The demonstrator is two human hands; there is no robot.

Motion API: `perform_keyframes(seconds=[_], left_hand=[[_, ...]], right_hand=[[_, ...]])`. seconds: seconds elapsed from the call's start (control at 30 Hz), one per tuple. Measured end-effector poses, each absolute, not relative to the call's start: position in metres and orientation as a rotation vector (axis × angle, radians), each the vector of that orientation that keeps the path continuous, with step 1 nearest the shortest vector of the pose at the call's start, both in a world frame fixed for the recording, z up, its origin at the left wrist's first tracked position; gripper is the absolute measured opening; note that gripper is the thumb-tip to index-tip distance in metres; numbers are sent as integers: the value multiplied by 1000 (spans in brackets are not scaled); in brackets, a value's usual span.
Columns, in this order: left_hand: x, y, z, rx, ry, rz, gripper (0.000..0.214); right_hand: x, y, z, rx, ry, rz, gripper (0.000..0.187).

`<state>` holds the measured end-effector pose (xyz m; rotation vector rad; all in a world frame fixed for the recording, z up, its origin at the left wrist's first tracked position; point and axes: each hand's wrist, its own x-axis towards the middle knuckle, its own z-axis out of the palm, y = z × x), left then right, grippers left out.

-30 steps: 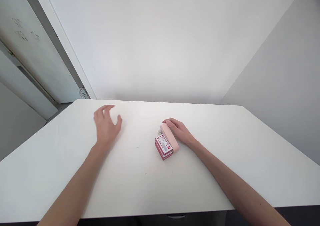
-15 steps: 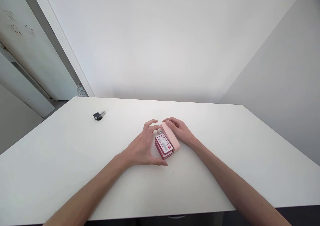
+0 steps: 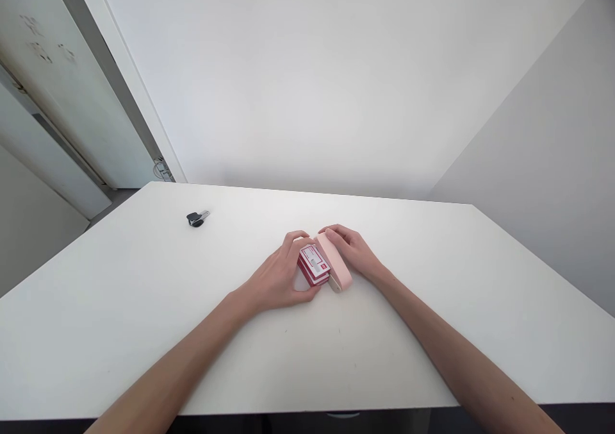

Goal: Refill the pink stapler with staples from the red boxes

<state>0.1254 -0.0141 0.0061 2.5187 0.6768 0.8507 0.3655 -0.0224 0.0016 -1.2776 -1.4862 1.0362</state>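
Near the middle of the table, a small stack of red-and-white boxes [image 3: 314, 264] lies beside a pink stapler [image 3: 335, 261]. My left hand [image 3: 283, 274] curls around the boxes from the left, fingers at their far end and thumb at their near end. On the other side, my right hand [image 3: 353, 248] is closed over the far part of the stapler, its thumb on the top. The stapler's near end, with a greyish lower part, is uncovered and close against the boxes. Fingers hide the far corner of the stack.
A black key [image 3: 196, 218] with a metal blade lies at the back left of the white table [image 3: 408, 331]. White walls [image 3: 307, 100] rise behind and to the right. Some cables [image 3: 162, 168] show beyond the far left corner.
My left hand has closed in on the boxes, its thumb and fingers now at their ends. The boxes have come away from the stapler's near end, toward its middle. My right hand stays on the stapler.
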Motion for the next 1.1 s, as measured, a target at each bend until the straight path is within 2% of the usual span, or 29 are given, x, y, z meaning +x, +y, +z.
perform_keyframes(seconds=[0.2, 0.53, 0.73, 1.1], left_hand=[[118, -1, 1, 2509, 868, 889, 64], [96, 21, 1, 2317, 1506, 910, 49], [85, 36, -4, 2090, 1693, 1068, 59], [75, 44, 2, 1846, 1695, 1278, 56]], right_hand=[[366, -23, 2, -1335, -1493, 1010, 41], [366, -26, 3, -1381, -1478, 1036, 43], [366, -28, 3, -1380, -1478, 1041, 44], [367, -29, 4, -1397, -1486, 1037, 44]])
